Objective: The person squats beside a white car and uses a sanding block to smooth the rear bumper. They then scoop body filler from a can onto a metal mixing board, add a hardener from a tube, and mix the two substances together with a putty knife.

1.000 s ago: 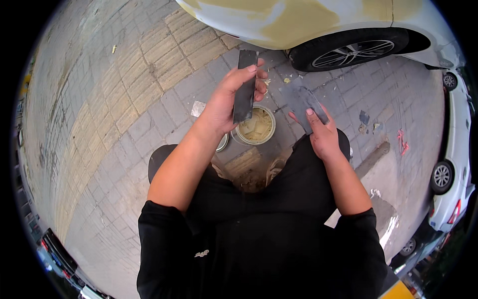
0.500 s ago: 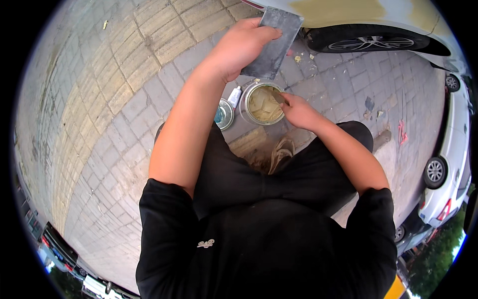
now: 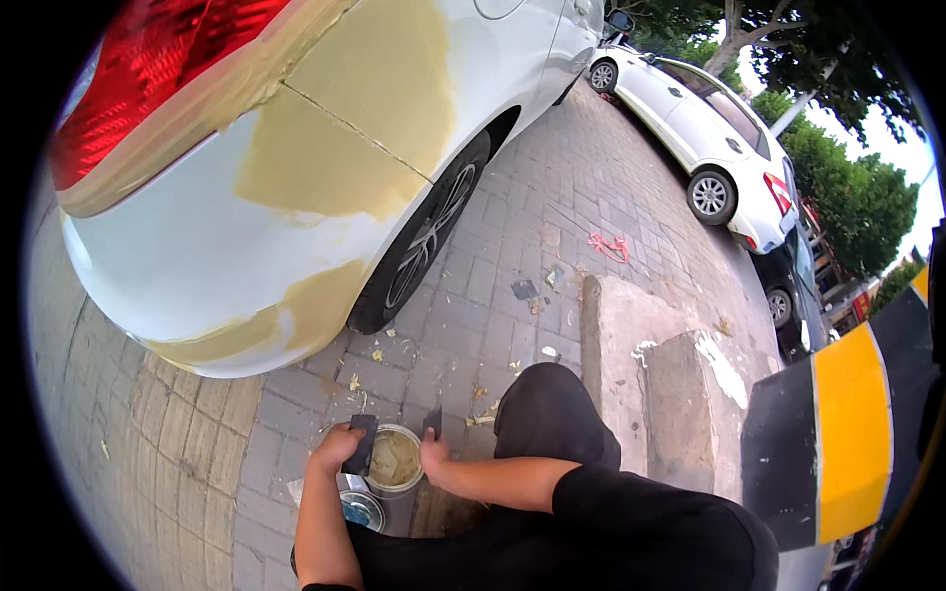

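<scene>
My left hand (image 3: 337,448) is closed around a flat dark grey plate (image 3: 363,440), held beside the left rim of an open tub of beige putty (image 3: 396,461). At the tub's right side, my right hand (image 3: 434,457) grips a small dark flat scraper (image 3: 433,422), its blade pointing up. The scraper is apart from the putty. A round tin (image 3: 363,510) with something blue in it stands just nearer than the tub, partly behind my left forearm. Ahead is a white car (image 3: 197,286) with dried-looking beige putty patches (image 3: 340,158) on its rear side and bumper.
The car's rear wheel (image 3: 424,241) stands beyond the tub. Putty crumbs (image 3: 355,382) lie on the paving. To the right are a concrete block (image 3: 680,394) and a black-and-yellow barrier (image 3: 847,424). Another white car (image 3: 690,128) is parked farther off.
My view has swung up and right toward the car. The plate has come down beside the tub, and my right hand has lifted the scraper out of it.
</scene>
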